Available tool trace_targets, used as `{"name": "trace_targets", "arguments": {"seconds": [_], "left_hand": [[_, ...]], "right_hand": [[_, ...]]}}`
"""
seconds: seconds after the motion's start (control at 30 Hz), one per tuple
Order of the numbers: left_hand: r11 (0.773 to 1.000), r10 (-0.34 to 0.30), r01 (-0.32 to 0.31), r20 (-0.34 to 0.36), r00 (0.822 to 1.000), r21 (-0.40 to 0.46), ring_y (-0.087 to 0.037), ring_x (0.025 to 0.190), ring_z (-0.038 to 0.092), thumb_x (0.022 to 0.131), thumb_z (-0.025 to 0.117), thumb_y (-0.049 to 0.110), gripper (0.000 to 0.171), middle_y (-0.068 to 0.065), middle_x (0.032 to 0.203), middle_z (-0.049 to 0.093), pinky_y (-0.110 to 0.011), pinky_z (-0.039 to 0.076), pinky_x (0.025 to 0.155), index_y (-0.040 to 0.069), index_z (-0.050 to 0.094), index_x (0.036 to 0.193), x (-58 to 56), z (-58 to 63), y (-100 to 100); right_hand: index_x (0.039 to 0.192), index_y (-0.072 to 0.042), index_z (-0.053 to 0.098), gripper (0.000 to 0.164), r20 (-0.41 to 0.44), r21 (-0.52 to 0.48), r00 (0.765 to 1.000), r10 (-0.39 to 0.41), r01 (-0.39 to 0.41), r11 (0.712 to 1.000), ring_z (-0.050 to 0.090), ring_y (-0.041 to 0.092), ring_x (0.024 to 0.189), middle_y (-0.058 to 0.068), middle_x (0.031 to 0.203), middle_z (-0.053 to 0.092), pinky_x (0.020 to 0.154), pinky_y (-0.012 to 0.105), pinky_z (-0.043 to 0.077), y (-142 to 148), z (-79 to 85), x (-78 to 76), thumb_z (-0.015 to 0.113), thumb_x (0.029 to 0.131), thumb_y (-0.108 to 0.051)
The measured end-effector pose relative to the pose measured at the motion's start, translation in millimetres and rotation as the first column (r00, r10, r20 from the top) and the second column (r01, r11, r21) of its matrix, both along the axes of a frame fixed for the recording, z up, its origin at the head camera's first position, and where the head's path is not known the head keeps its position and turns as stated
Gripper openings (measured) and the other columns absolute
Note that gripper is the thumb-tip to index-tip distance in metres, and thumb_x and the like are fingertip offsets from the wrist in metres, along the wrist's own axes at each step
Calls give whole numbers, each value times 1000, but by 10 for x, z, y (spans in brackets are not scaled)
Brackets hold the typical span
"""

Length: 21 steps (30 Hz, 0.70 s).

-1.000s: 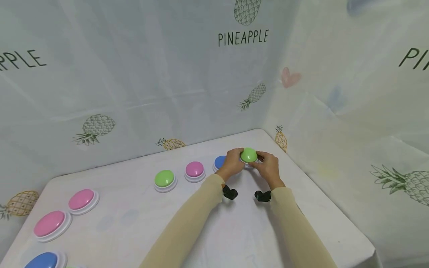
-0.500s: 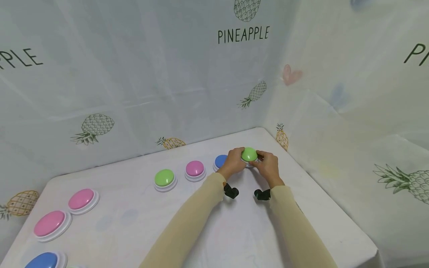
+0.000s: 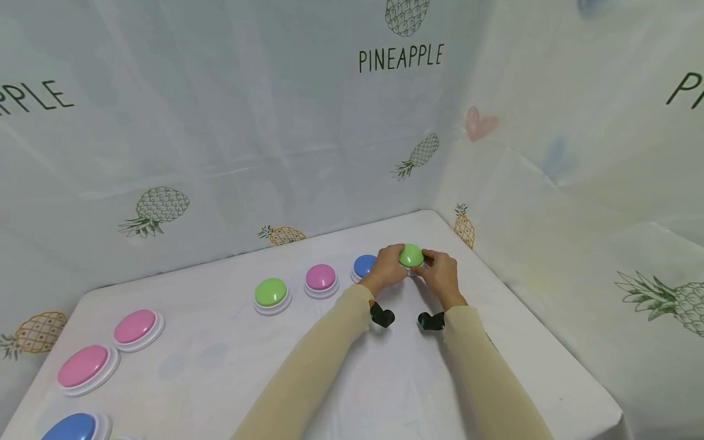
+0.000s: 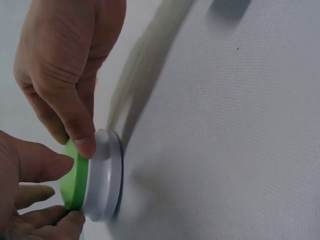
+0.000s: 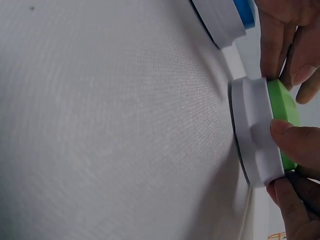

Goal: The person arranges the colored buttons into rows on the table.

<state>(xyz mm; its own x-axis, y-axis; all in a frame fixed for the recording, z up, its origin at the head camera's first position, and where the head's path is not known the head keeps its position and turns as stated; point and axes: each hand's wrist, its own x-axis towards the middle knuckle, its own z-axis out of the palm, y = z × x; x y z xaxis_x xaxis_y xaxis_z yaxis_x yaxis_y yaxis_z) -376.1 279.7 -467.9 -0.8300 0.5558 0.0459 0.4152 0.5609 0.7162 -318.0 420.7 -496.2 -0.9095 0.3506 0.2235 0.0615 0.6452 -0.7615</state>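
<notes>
A green push button [image 3: 411, 255] with a white round base stands on the white-covered table near its far right corner. My right hand [image 3: 442, 275] pinches its right side, the thumb on the front edge where dome and base meet. My left hand [image 3: 387, 267] holds the opposite side with curled fingers; in the left wrist view the left thumb [image 4: 47, 162] lies close over the green dome [image 4: 75, 182]. In the right wrist view the white base [image 5: 255, 132] sits on the tablecloth. Just left of my left hand is a blue button [image 3: 364, 265], partly covered by that hand.
Leftward in the row stand a pink button [image 3: 321, 278] and another green button [image 3: 271, 293]. Larger pink buttons [image 3: 135, 327] and a blue one [image 3: 71, 428] lie at the left. Pineapple-print curtains [image 3: 297, 153] rise behind and at the right of the table [image 3: 522, 391].
Both hands stay on the green button, and the left hand has shifted very slightly right. The view has moved a little; the other buttons have not visibly moved on the table.
</notes>
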Motion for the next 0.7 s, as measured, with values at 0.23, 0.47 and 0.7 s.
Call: {"name": "trace_targets", "arguments": {"seconds": [0.23, 0.47, 0.7], "left_hand": [[1000, 1, -1, -3, 1000, -20, -27, 134, 57, 91, 74, -1, 66, -15, 148, 59, -38, 46, 115, 0, 51, 152, 28, 17, -12], [1000, -5, 5, -10, 1000, -4, -27, 130, 59, 90, 74, -1, 66, -16, 146, 60, -37, 49, 112, -2, 51, 152, 29, 6, -43], [999, 20, -19, -20, 1000, 35, -32, 140, 52, 90, 77, 4, 68, -18, 153, 55, -42, 44, 117, -3, 49, 152, 63, 20, -131]], "right_hand": [[139, 15, 57, 58, 5, 17, 1000, -12, 12, 1000, 61, 43, 129, 31, 138, 61, 110, 48, 50, -12, 3, -10, 81, 90, -3], [138, 15, 58, 55, -13, 25, 1000, -15, 15, 1000, 62, 44, 128, 31, 137, 62, 110, 49, 50, -45, 27, 7, 80, 91, -4], [139, 13, 58, 56, -25, 16, 999, -31, 31, 999, 62, 45, 128, 31, 137, 62, 109, 50, 51, -64, 54, 41, 80, 91, -6]]}}
